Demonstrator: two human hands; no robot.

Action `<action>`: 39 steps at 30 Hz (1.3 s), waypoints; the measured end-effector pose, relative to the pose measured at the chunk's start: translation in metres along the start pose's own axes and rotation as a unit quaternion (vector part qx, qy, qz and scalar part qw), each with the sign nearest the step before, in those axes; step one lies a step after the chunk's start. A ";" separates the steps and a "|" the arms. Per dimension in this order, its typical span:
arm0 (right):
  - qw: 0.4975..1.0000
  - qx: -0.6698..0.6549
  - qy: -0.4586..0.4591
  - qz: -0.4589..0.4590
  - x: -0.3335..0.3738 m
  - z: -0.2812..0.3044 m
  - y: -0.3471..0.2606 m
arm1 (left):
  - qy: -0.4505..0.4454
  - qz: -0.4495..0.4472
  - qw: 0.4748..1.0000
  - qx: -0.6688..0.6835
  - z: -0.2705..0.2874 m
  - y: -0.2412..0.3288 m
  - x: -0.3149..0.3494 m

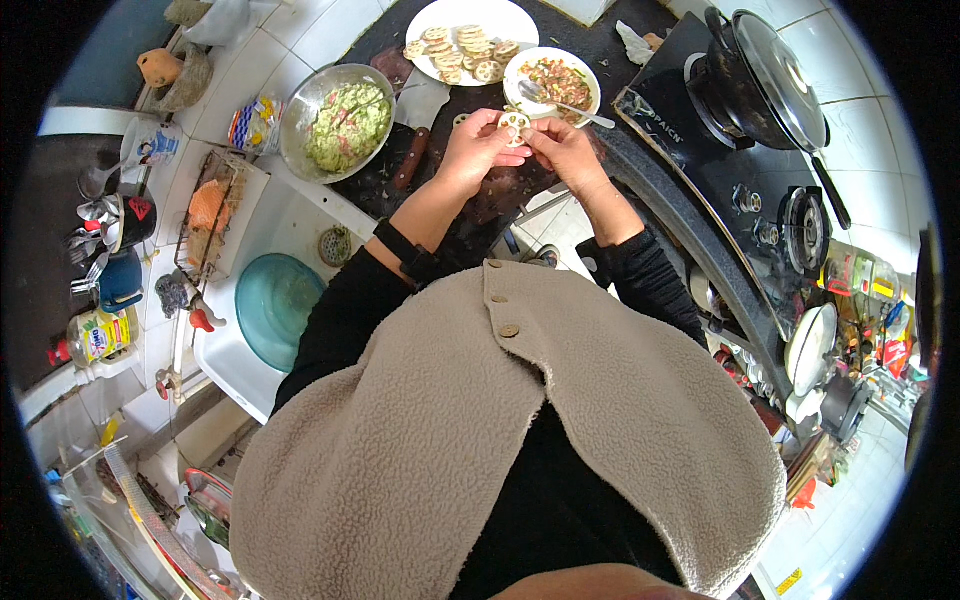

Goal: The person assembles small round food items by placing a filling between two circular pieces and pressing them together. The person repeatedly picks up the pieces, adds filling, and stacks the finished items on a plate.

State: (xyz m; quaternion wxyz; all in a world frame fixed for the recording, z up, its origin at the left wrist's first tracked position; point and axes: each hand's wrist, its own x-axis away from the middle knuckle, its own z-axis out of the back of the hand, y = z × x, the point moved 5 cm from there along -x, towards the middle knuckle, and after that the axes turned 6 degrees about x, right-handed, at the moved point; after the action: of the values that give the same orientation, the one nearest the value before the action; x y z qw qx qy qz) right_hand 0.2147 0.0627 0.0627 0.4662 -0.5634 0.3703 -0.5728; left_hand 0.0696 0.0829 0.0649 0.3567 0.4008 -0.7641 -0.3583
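Observation:
A pale lotus root slice (514, 124) with round holes is pinched between both hands above the dark counter. My left hand (474, 152) grips it from the left, and the fingers of my right hand (566, 150) close on its right side. Just beyond my right hand stands a white bowl (594, 73) of chopped reddish filling (553, 82), a metal spoon (570, 101) resting in it. Further back, a white oval plate (473, 12) carries several lotus root slices (474, 45). Whether the held piece is one slice or a stacked pair, I cannot tell.
Left of my hands sits a steel bowl (297, 160) of green mixture, beside a cleaver with a wooden handle (411, 158). A white sink (219, 343) holds a teal basin (276, 312). To the right, a lidded wok (768, 85) stands on the gas stove (668, 122).

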 end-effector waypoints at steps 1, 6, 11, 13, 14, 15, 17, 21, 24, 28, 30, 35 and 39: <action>1.000 0.010 0.001 0.005 0.000 0.002 0.000 | -0.008 0.006 1.000 -0.003 -0.002 0.000 -0.001; 0.983 0.103 0.056 0.140 0.007 0.023 -0.022 | -0.052 0.011 0.998 0.047 -0.016 0.010 -0.006; 0.929 0.197 0.053 0.307 0.024 0.023 -0.052 | -0.069 0.005 0.990 0.122 -0.032 0.011 -0.012; 0.930 0.189 0.051 0.312 0.028 0.022 -0.054 | -0.069 0.000 0.990 0.123 -0.037 0.009 -0.014; 0.928 0.197 0.050 0.314 0.029 0.024 -0.055 | -0.069 -0.001 0.990 0.123 -0.038 0.009 -0.015; 0.923 0.205 0.046 0.321 0.030 0.027 -0.057 | -0.078 0.001 0.991 0.107 -0.040 0.009 -0.014; 0.922 0.203 0.059 0.326 0.028 0.036 -0.061 | -0.091 0.005 0.993 0.073 -0.041 0.013 -0.013; 0.966 0.084 -0.006 0.243 0.021 0.050 -0.061 | -0.130 0.002 0.991 -0.006 -0.047 0.022 -0.011; 0.967 0.099 -0.045 0.231 0.019 0.049 -0.062 | -0.143 0.007 0.989 -0.020 -0.051 0.026 -0.010; 0.921 0.217 0.001 0.325 0.024 0.047 -0.066 | -0.139 0.027 0.990 -0.018 -0.051 0.026 -0.010; 0.899 0.268 0.011 0.347 0.026 0.047 -0.067 | -0.148 0.029 0.988 -0.019 -0.051 0.026 -0.010; 0.903 0.274 -0.007 0.330 0.030 0.052 -0.069 | -0.161 0.045 0.985 -0.041 -0.051 0.023 -0.010; 0.916 0.210 -0.006 0.342 0.035 0.054 -0.073 | -0.163 0.049 0.984 -0.059 -0.053 0.023 -0.012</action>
State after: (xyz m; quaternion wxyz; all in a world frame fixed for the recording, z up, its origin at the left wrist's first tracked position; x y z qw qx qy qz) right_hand 0.2620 0.0559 0.1475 0.7435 -0.2948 0.4085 -0.4398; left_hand 0.1109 0.0891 0.1073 0.2675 0.2771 -0.8085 -0.4449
